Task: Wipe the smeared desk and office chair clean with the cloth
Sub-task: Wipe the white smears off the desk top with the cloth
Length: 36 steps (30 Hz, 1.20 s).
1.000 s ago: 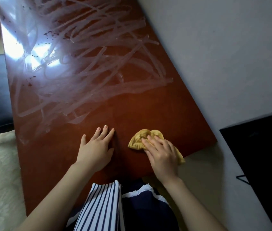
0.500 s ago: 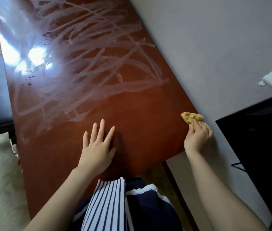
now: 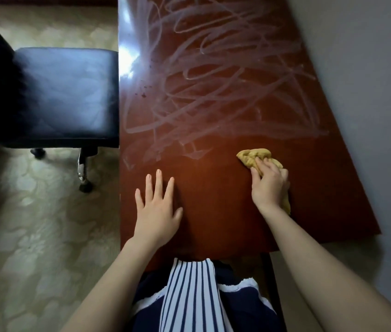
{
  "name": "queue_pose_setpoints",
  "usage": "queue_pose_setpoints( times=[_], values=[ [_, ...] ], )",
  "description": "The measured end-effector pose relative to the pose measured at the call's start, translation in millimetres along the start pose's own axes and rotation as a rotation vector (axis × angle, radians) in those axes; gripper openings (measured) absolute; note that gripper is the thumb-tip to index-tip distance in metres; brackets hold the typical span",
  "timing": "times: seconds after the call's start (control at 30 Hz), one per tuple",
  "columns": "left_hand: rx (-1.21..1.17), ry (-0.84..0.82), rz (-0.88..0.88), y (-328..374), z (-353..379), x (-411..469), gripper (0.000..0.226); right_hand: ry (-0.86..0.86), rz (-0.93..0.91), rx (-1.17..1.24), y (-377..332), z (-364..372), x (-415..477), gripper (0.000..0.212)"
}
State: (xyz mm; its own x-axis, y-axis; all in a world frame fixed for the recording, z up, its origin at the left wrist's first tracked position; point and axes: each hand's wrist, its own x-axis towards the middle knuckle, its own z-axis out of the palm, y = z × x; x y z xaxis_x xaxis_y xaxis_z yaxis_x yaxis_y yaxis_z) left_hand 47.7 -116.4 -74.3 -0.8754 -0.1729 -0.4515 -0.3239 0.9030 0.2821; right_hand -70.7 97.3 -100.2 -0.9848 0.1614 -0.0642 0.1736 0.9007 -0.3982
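The fingers [image 3: 259,165] of the right hand [image 3: 270,185] are curled over a bunched yellow cloth [image 3: 254,155], pinning it against the brown surface [image 3: 225,204] near its right side, not far from the wall [image 3: 369,92]. The left hand [image 3: 157,212] lies flat, its fingers [image 3: 158,180] straight and slightly spread, gripping nothing and bracing on the near part of the surface. The strip around both hands looks clean and evenly glossy, while pale looping smears [image 3: 213,80] cover everything beyond the cloth, and a few dark specks [image 3: 144,94] sit towards the left edge. The black chair [image 3: 65,92] stands just beside that left edge and looks unwiped, so the job seems to be in its early part. To do this pass well, I would press the cloth down with the palm as well as the fingers, spread it a little wider than its present wad, and sweep in overlapping bands from one edge to the other, moving away from the body so that cleaned ground is not crossed again. The specks are best gathered into a fold and not pushed along. The left hand should stay on the clean patch, since a palm set on the smears might print them afresh.
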Motion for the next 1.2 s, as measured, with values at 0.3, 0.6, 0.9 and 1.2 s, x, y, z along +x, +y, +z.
queue_pose_setpoints(
  times=[0.3, 0.6, 0.9, 1.2],
  values=[
    [-0.045, 0.044, -0.087, -77, -19, -2, 0.077, -0.198, -0.223, -0.100, -125, 52, -20, 0.037],
    [0.055, -0.025, 0.059, -142, -33, -2, 0.071, -0.365, -0.360, -0.192, -212, 82, -17, 0.040],
    [-0.014, -0.081, 0.101, -178, -44, 2, 0.066, -0.393, -0.533, -0.184, -214, 93, -81, 0.040],
    [-0.042, -0.038, 0.147, -161, -48, -9, 0.062, -0.257, -0.540, -0.066, -177, 93, -177, 0.037]
  ],
)
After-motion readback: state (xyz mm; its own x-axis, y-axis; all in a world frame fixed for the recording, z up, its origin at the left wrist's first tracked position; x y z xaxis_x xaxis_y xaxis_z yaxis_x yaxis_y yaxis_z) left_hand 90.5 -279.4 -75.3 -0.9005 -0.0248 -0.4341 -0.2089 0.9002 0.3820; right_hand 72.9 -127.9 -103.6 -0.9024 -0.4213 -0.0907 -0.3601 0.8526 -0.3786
